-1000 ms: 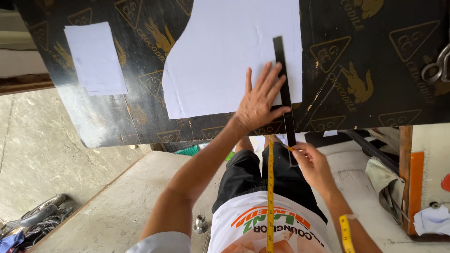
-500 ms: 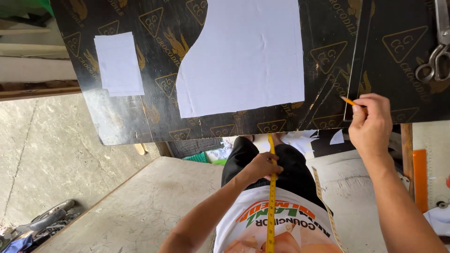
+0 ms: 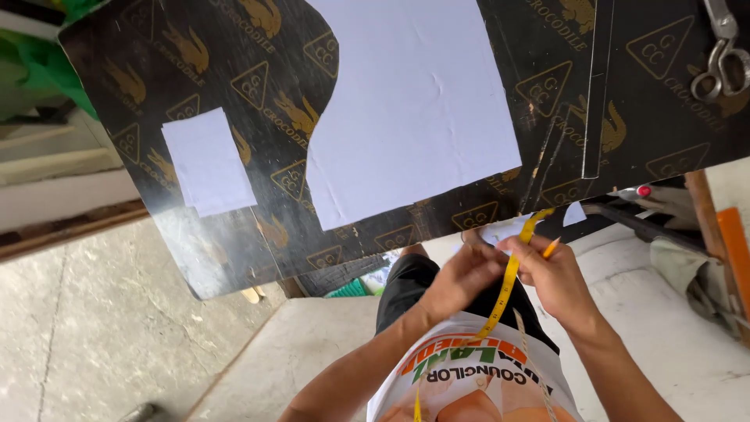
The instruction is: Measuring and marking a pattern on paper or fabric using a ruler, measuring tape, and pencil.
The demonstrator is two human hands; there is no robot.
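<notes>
A yellow measuring tape (image 3: 508,285) hangs round my neck and runs up between both hands, just below the near edge of the black worktable (image 3: 234,258). My left hand (image 3: 461,277) pinches the tape. My right hand (image 3: 555,277) grips the tape's upper part and also holds a pencil (image 3: 551,248). On the table lie a large white pattern piece (image 3: 414,109) with a curved left edge and a small white rectangle (image 3: 207,160) to its left.
A long dark ruler (image 3: 598,86) lies upright on the table right of the large piece. Metal scissors (image 3: 723,51) lie at the far right corner. Below the table are a concrete floor (image 3: 94,328), dark bars and an orange-edged board (image 3: 730,250) at right.
My right hand came down off the table with the pencil. Both hands met in front of my waist and took hold of the tape. The view shifted left.
</notes>
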